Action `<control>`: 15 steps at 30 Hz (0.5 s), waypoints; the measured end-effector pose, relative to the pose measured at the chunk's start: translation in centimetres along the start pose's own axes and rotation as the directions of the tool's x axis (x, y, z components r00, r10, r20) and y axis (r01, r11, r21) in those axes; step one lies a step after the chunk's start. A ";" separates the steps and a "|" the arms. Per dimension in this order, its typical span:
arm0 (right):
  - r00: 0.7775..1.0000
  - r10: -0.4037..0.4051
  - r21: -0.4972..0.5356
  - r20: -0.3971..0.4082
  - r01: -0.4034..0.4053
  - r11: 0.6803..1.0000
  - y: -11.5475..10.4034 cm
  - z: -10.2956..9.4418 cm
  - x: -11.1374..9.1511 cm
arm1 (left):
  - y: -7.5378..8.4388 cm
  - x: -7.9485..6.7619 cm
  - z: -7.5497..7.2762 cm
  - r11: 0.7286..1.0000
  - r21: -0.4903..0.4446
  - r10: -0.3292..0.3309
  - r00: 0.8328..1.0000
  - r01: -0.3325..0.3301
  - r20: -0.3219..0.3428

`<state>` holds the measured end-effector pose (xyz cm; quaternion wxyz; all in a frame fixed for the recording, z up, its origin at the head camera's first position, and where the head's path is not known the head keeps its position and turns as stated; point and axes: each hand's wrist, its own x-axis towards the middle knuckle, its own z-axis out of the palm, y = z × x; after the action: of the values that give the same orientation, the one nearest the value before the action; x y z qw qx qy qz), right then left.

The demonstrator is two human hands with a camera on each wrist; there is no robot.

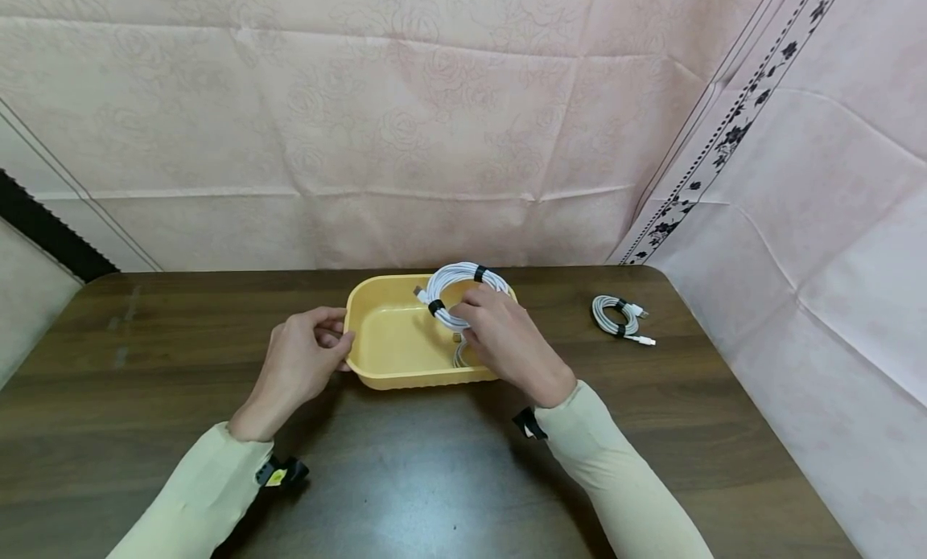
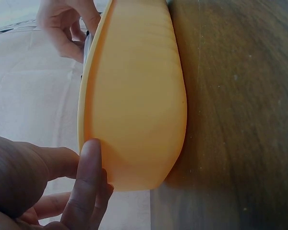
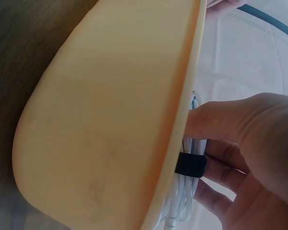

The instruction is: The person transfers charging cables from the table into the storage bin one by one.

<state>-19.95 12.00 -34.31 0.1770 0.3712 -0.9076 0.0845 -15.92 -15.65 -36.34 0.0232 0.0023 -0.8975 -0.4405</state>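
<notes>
My left hand (image 1: 304,358) pinches the left rim of a yellow plastic tray (image 1: 387,342), with fingers on both sides of the edge in the left wrist view. Over the tray's right half, my right hand (image 1: 503,334) grips a coiled white cable (image 1: 452,277) bound with black straps. One plug of that coil points left. Below it, a thin white cable (image 1: 459,354) shows inside the tray, mostly hidden by my hand and the coil. In the right wrist view, the tray wall (image 3: 101,120) covers part of the white strands beside a black strap (image 3: 191,165).
On the brown wooden table (image 1: 405,470), a second coiled white cable (image 1: 617,316) with black straps lies right of the tray, its plugs pointing right. Pale patterned cloth (image 1: 434,141) hangs behind the table and along its right side.
</notes>
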 end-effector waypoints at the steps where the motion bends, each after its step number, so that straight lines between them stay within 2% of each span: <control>1: 1.000 -0.005 -0.001 -0.001 0.005 1.000 0.0 0.0 0.0 | 0.0 0.0 0.0 1.000 0.000 0.002 1.000 -0.002 -0.002; 9: 0.999 -0.049 0.006 -0.014 0.049 0.999 -0.3 0.3 0.5 | -0.2 0.0 0.1 1.000 -0.008 0.018 1.000 -0.019 -0.017; 15: 0.999 -0.045 0.002 -0.014 0.045 0.999 -0.5 0.5 0.6 | -0.1 0.0 0.0 1.000 -0.009 0.007 1.000 -0.007 -0.010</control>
<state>-20.09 11.08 -34.58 0.1849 0.3911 -0.8976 0.0841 -15.90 -15.66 -36.43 0.0295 0.0012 -0.8953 -0.4444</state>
